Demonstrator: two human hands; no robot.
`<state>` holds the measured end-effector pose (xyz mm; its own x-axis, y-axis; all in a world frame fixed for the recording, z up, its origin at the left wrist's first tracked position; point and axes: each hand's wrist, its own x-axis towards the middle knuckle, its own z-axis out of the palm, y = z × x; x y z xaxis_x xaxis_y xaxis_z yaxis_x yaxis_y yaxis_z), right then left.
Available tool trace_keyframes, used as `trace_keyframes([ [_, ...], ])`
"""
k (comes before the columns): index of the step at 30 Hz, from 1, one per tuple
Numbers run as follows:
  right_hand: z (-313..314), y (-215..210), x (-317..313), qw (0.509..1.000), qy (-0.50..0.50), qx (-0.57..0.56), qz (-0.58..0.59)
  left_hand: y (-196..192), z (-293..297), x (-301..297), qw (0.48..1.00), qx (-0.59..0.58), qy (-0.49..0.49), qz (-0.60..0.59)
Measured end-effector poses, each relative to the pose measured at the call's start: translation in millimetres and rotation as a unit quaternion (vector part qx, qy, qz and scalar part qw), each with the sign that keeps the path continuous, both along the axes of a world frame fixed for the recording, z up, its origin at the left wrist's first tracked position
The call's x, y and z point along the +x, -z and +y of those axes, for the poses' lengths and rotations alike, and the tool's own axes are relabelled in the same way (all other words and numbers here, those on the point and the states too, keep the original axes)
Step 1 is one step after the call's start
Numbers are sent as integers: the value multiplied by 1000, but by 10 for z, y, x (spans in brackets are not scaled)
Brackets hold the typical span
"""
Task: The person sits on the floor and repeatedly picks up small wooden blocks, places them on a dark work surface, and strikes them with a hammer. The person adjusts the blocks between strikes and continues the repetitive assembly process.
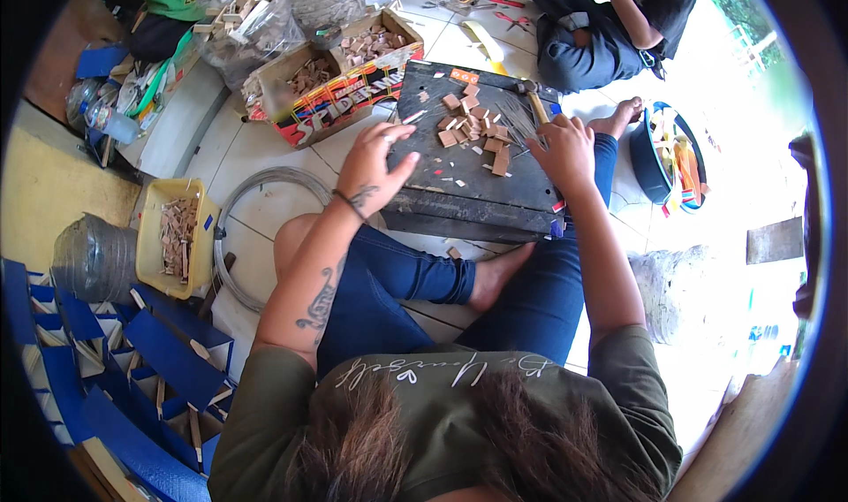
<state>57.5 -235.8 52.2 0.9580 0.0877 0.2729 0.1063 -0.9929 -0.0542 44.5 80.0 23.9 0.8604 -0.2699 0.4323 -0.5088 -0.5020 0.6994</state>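
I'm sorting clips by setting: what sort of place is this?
Probably a small, informal workshop: there is a hammer, small wooden pieces lie scattered on a black block, and a wire-like coil lies on the tiled floor.

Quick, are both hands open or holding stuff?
Left hand: open, nothing visibly held.
Right hand: curled near the hammer; can't tell if it's holding anything.

Worktop (528,194): black. Wood blocks (479,113): light brown. Sticker (465,76) at its far edge: orange with white. Basket (205,246): yellow. Tub (648,170): dark blue.
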Motion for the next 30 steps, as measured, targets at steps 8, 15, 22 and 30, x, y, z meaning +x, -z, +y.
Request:
trace_keyframes([
  [8,78,224,305,999,18,-13,39,116,-624,438,981,151,-75,-95],
  [15,-59,181,258,972,-3,233,39,145,-572,423,986,104,-92,-88],
  [22,-31,222,212,974,-24,223,-4,131,-531,393,985,133,-65,-85],
  [30,-17,10,12,886,-1,454,97,96,-569,98,987,-160,-16,27],
])
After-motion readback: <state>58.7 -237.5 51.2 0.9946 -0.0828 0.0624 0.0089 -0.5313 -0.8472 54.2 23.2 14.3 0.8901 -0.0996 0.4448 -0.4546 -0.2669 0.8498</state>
